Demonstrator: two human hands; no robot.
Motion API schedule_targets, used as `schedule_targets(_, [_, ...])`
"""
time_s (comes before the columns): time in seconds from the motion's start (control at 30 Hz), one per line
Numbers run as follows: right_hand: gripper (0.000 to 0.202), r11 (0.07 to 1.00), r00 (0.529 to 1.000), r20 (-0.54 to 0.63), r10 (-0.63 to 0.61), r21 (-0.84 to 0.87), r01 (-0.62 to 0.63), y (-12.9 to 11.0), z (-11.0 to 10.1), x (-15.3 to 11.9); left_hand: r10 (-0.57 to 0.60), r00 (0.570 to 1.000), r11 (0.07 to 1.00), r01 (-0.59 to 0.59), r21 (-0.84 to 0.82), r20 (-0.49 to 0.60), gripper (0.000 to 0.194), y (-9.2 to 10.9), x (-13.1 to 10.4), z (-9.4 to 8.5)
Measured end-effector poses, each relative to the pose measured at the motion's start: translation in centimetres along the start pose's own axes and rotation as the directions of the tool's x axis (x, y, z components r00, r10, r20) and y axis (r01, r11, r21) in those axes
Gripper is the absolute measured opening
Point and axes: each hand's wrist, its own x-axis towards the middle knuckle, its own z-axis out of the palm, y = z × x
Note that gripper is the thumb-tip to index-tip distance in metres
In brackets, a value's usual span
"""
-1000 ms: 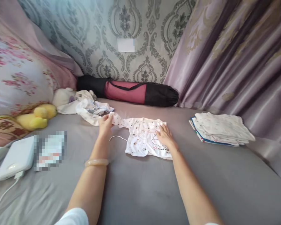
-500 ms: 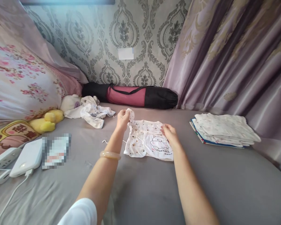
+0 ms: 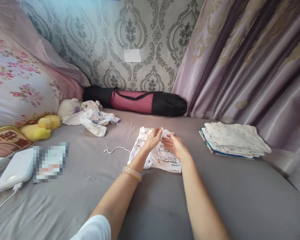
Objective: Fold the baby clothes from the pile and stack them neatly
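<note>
Lying on bed [image 3: 90,203], shirt [image 3: 165,163] sits beneath both hands' fingers: left hand [image 3: 154,138] near far edge, fingers together, grip unclear; right hand [image 3: 175,146] over right part, fingers extended, loose.

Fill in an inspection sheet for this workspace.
Surface: grey fabric sheet, wrinkled at lower left.
Job's things: small white printed cloth garment, white string trailing left.
Clutter: crumpled pale clothes, yellow plush toy; stack of folded white cloths at right.
Hands: left hand over the garment, grip unclear; right hand open at its right side.
Cables: white cable plugged into white rectangular device.
Surroundings: grey patterned wallpaper, shiny mauve curtain, black-and-pink cylindrical bag along the wall.
</note>
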Motion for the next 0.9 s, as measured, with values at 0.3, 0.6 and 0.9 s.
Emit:
schedule_targets(0.3, [0.033, 0.995, 0.995, -0.098, -0.014, -0.104, 0.003, 0.3, 0.3, 0.2, 0.037, 0.986, 0.969, 0.004, 0.247, -0.16, 0.043, -3.1, 0.5, -5.3])
schedule_targets(0.6, [0.032, 0.911, 0.995, -0.034, -0.098, -0.406, 0.075, 1.3, 1.7, -0.2, 0.099, 0.988, 0.995, -0.094, 0.042, -0.118, 0.037, -6.8, 1.1, -8.2])
schedule_targets(0.9, [0.036, 0.666, 0.918, 0.051, -0.393, -0.672, 0.323, 1.0, 0.9, -0.1, 0.126, 0.987, 0.913, -0.075, 0.4, -0.103, 0.044, -9.9, 1.3, -7.3])
